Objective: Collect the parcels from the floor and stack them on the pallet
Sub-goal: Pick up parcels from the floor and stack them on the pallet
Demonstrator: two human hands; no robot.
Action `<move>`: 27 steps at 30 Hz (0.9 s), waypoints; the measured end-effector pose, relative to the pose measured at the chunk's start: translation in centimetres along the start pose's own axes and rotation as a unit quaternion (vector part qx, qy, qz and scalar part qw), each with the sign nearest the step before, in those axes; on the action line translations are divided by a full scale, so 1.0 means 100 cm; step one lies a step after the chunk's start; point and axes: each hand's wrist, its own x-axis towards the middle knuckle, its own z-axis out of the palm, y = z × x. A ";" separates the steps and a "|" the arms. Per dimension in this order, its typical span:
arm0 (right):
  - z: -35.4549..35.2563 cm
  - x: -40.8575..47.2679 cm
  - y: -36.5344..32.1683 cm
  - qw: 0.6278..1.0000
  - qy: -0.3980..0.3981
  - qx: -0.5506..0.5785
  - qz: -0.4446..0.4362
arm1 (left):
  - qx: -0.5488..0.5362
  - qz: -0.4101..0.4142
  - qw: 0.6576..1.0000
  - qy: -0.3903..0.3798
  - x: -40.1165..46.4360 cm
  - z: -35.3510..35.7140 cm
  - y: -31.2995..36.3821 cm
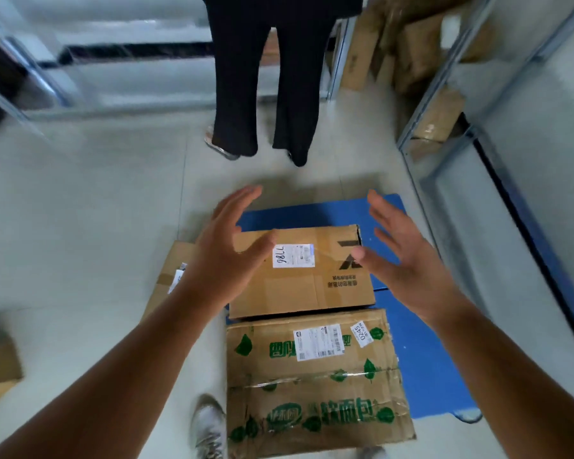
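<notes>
Both hands, the left hand (227, 246) and right hand (403, 256), are spreading open fingers over the stiff brown box (312, 286) sitting on the blue pallet (421, 352); its two short sides look best for grabbing.

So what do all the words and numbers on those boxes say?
"7786", handwritten upside down on the white label of the plain box.
"02245", on the small tilted sticker of the green-printed box.
The green Chinese print on that box is upside down; I can't read it reliably.
The small dark print on the plain box, both barcode labels and the label on the box at left are too small or blurred.
</notes>
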 end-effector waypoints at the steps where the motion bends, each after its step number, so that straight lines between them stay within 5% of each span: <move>1: -0.007 -0.007 -0.025 1.000 -0.006 0.011 -0.017 | -0.009 0.015 1.000 0.013 -0.006 -0.013 0.024; 13: -0.089 -0.141 -0.256 0.944 -0.151 0.091 -0.280 | -0.116 0.067 0.968 0.214 -0.209 -0.124 0.262; 19: -0.079 -0.211 -0.336 0.861 -0.315 0.150 -0.370 | -0.074 0.044 0.937 0.338 -0.354 -0.150 0.319; 27: -0.004 -0.330 -0.397 0.776 -0.433 0.153 -0.432 | -0.080 0.021 0.869 0.488 -0.537 -0.165 0.347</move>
